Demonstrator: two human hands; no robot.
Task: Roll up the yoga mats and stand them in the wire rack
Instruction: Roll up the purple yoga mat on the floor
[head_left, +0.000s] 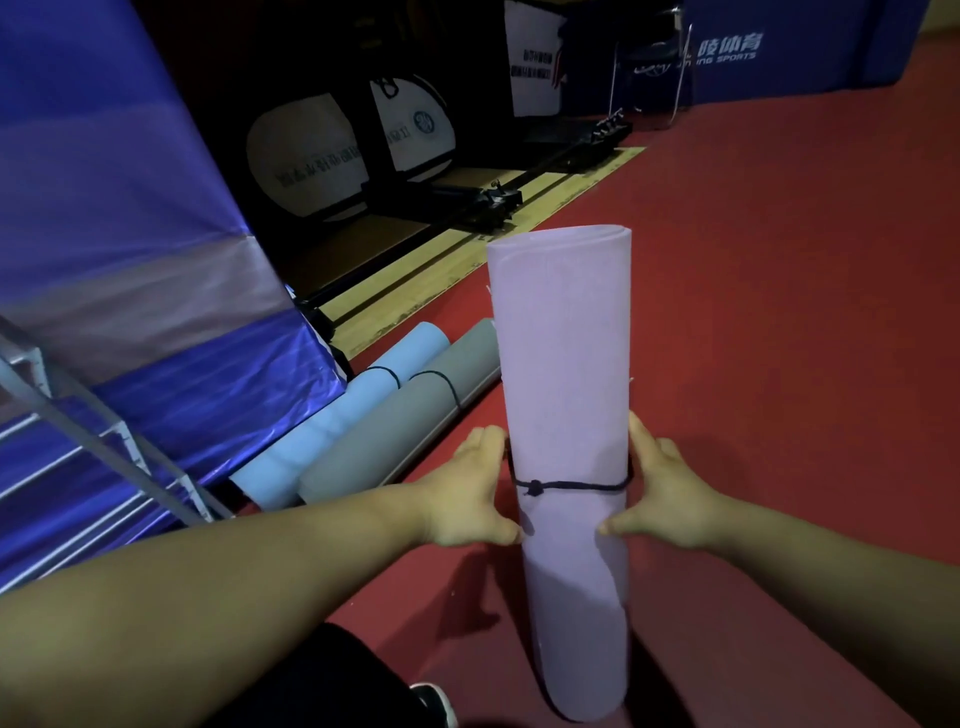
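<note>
From the head camera: the purple mat (563, 364) is rolled tight and up on end over the red floor (779, 312), leaning a touch away from the person. I can't tell whether its lower end touches down. A black cord (571, 486) circles the roll, knotted at the front. The left hand (475, 493) clasps one side, thumb on the front face, fingers wrapped behind. The right hand (670, 499) mirrors it on the other side, thumb tip pressed to the front, fingers curled round the back. Both hands sit level with the cord. Off to the left, a blue mat (337, 415) and a grey mat (400, 431) lie rolled side by side on the floor, touching, each banded with dark cord. Beside them stands a shiny blue padded panel (130, 208), with a grey metal frame (104, 441) at the far left.
</note>
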